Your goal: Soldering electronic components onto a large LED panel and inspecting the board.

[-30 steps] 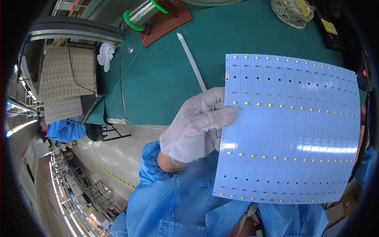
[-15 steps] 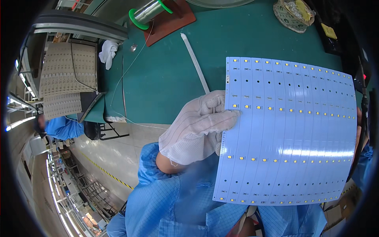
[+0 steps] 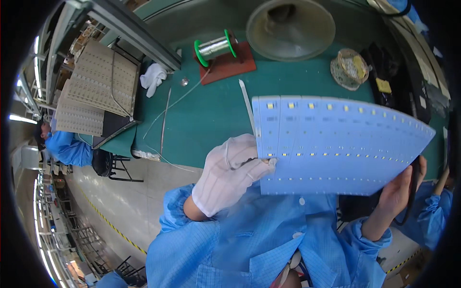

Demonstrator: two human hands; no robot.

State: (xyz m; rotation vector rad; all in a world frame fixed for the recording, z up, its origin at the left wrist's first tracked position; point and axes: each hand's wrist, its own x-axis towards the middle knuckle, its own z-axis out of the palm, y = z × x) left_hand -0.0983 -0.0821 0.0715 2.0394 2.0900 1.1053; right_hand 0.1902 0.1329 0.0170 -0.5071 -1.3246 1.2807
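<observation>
A light blue panel of LED circuit strips, lined with rows of small yellow chips, is held tilted in front of my chest and bows slightly. My left hand, in a white knit glove, pinches its left edge, thumb on the face. At the lower right edge is my bare right hand, its fingers partly hidden behind the panel. A dark curved handle or cable runs beside that hand; I cannot tell whether it is held. Beyond the panel a thin pale strip lies on the green bench mat.
A solder wire spool stands on a reddish base. Behind are a funnel-shaped hood, a small basket and a yellow sponge. Racked panels and a white cloth are left. Co-workers sit on both sides.
The panel has tipped, so its face looks foreshortened, and its lower edge has risen. My right hand has come into fuller view. The view has shifted, showing more of the bench's back.
</observation>
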